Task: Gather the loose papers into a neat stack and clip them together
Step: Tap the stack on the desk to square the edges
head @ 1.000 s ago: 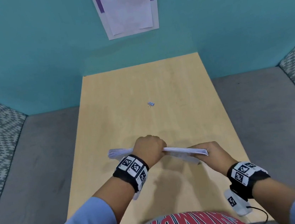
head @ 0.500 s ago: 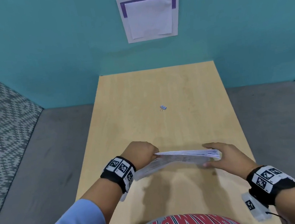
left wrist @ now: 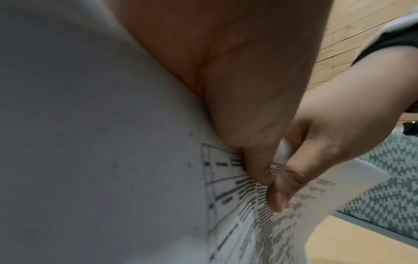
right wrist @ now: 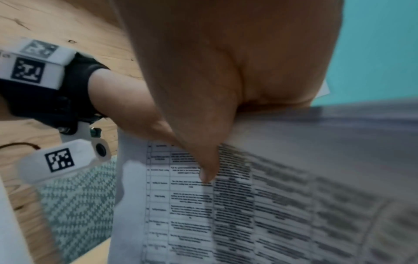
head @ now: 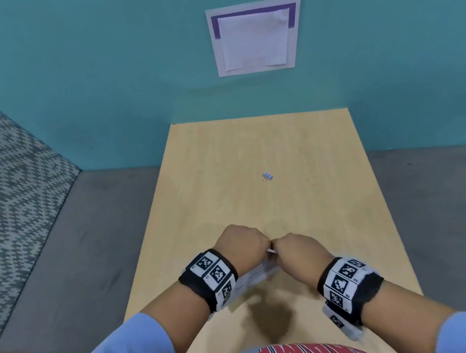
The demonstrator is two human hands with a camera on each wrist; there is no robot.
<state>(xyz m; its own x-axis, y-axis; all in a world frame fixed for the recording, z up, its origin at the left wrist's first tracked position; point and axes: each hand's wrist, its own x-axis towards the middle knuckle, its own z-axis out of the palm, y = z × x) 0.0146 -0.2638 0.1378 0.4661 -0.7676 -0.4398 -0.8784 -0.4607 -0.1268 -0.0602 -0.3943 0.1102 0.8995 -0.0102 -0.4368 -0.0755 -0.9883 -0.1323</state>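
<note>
Both hands hold the stack of printed papers [head: 255, 276] by one edge, above the near part of the wooden table [head: 224, 162]. My left hand [head: 243, 245] and right hand [head: 297, 253] are fisted and touch each other over that edge. The sheets hang down under the wrists, mostly hidden in the head view. In the left wrist view the left thumb [left wrist: 255, 160] presses the papers [left wrist: 90, 160] and the right hand [left wrist: 328, 139] pinches them beside it. In the right wrist view the right thumb [right wrist: 203, 160] lies on the printed sheet [right wrist: 271, 205]. A small binder clip [head: 267, 176] lies alone mid-table.
A teal wall [head: 96, 75] with a taped white sheet [head: 255, 37] stands behind the table. Grey seat cushions [head: 74, 254] flank the table on both sides, with patterned upholstery [head: 7, 189] at the far left.
My hands slid from the stack's two ends to meet at its middle. The stack went from lying level between them to hanging down below them.
</note>
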